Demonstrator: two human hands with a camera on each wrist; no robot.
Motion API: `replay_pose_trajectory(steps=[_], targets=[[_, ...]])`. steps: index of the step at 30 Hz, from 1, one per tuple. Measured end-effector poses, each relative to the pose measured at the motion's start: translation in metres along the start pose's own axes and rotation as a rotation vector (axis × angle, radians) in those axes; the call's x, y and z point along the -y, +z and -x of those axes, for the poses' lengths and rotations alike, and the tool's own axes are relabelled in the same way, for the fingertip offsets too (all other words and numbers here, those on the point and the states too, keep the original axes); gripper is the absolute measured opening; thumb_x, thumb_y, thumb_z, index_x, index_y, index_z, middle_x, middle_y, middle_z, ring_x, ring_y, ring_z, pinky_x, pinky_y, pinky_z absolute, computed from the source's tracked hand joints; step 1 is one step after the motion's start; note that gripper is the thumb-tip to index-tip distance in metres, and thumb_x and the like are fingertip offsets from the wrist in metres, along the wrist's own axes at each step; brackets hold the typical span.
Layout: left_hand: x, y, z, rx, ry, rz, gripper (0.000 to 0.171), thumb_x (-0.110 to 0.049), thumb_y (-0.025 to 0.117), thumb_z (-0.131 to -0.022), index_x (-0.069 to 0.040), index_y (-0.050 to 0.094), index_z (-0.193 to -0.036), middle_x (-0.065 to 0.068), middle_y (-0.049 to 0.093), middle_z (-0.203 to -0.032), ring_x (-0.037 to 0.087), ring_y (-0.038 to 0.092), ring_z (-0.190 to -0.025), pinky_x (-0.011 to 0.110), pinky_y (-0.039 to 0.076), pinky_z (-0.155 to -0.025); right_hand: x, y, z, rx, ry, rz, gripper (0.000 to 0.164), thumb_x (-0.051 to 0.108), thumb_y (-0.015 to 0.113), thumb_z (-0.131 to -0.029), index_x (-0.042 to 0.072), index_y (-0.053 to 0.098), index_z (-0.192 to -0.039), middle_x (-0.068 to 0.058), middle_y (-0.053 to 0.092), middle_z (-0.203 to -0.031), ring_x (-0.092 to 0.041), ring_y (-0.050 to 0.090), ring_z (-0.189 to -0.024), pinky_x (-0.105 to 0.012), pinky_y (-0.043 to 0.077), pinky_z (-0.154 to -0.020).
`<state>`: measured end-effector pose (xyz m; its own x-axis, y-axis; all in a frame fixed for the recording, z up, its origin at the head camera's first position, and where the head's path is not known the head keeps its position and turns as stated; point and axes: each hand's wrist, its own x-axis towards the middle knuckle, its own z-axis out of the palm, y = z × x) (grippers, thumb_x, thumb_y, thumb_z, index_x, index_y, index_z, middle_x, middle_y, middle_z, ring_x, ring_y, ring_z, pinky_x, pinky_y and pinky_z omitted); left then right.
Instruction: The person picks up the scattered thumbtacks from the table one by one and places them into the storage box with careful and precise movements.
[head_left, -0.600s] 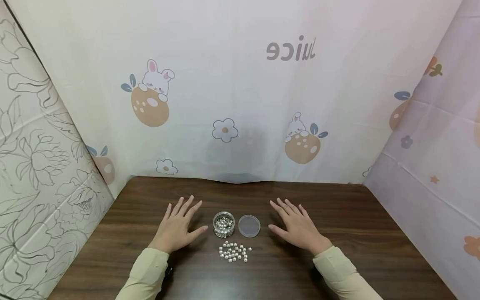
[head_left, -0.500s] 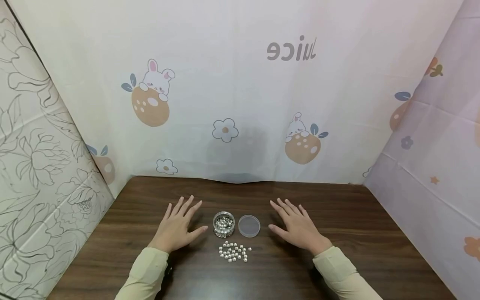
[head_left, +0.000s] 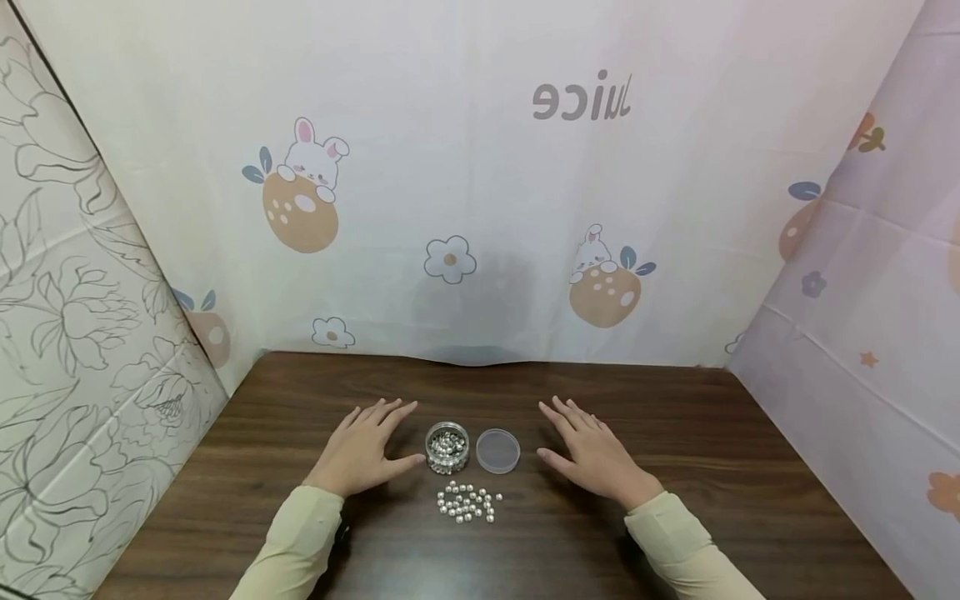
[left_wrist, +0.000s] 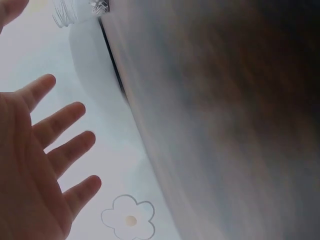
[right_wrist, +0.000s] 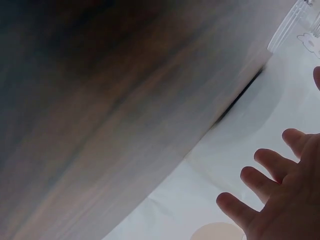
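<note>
A round clear jar (head_left: 447, 448) full of silvery beads stands on the dark wooden table. Its round translucent lid (head_left: 498, 451) lies just to the right of it. In front of both, a loose scatter of shiny beads (head_left: 467, 504) is spread on the wood. My left hand (head_left: 363, 450) is left of the jar, fingers spread, thumb tip right at the jar's side in the head view. My right hand (head_left: 596, 458) is to the right of the lid, apart from it, with fingers extended and nothing held. Both wrist views show bare palms with spread fingers.
The brown table (head_left: 675, 417) reaches back to a white printed curtain (head_left: 480, 208) with rabbits and flowers. More patterned cloth (head_left: 75, 317) hangs on the left, and a pale sheet (head_left: 862, 333) hangs on the right.
My left hand has shifted slightly right, towards the jar, and turned a little, its fingers closer together. The right hand has barely moved; the jar, lid and beads stay put.
</note>
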<state>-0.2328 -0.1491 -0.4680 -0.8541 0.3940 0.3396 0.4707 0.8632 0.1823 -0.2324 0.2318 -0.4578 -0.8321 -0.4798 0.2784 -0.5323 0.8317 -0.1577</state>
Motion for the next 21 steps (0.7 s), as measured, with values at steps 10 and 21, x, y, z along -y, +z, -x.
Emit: replay_pose_trajectory(steps=[10,21], targets=[[-0.011,0.002,-0.016,0.042,0.069,0.040,0.075,-0.068,0.057,-0.077,-0.028,0.044,-0.139,0.001,0.057,-0.129,0.024,0.050,-0.115,0.052,0.043,-0.094,0.005,0.002,0.002,0.019,-0.005,-0.014,0.069,0.057,0.049,-0.090,0.021,0.030,-0.147,-0.011,0.031,-0.149,-0.030,0.026,-0.134,-0.065,0.033,-0.099],[-0.019,0.010,-0.028,0.135,0.066,0.187,0.071,-0.068,0.060,-0.073,-0.029,0.052,-0.132,-0.003,0.055,-0.128,0.018,0.050,-0.114,0.050,0.047,-0.091,0.019,-0.002,0.005,0.050,-0.026,-0.039,0.067,0.053,0.051,-0.091,0.019,0.033,-0.146,-0.011,0.033,-0.148,-0.030,0.026,-0.134,-0.066,0.033,-0.099]])
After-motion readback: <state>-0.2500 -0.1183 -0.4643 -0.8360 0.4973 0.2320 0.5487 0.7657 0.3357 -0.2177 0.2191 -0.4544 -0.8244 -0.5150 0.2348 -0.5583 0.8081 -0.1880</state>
